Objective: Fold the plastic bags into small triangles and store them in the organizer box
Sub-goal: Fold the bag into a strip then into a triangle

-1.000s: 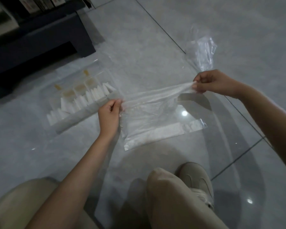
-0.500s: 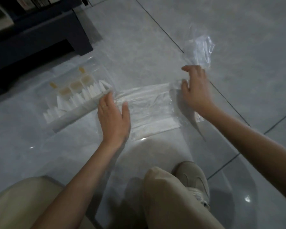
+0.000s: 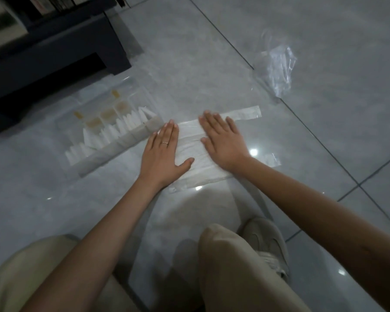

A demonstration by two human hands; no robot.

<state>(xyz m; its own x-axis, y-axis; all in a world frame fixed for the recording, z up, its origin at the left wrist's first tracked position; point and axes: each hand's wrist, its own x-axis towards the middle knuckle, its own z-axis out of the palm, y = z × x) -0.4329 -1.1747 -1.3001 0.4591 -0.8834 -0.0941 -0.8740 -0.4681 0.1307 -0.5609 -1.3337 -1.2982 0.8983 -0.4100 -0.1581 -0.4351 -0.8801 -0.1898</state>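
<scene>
A clear plastic bag (image 3: 243,114) lies folded flat on the grey tiled floor in front of me. My left hand (image 3: 162,154) presses its left part with straight fingers, a ring on one finger. My right hand (image 3: 223,140) lies flat on the bag just to the right, fingers spread. Left of the hands stands the clear organizer box (image 3: 113,152), holding a row of several white folded triangles (image 3: 122,129).
More crumpled clear bags (image 3: 277,68) lie on the floor at the far right. A dark low cabinet (image 3: 54,52) stands at the upper left. My knees and a beige shoe (image 3: 266,244) are at the bottom.
The hands held the bag lifted by its top edge a second ago, then laid it down. Both palms now press it flat, and the right hand has slid left toward the left hand.
</scene>
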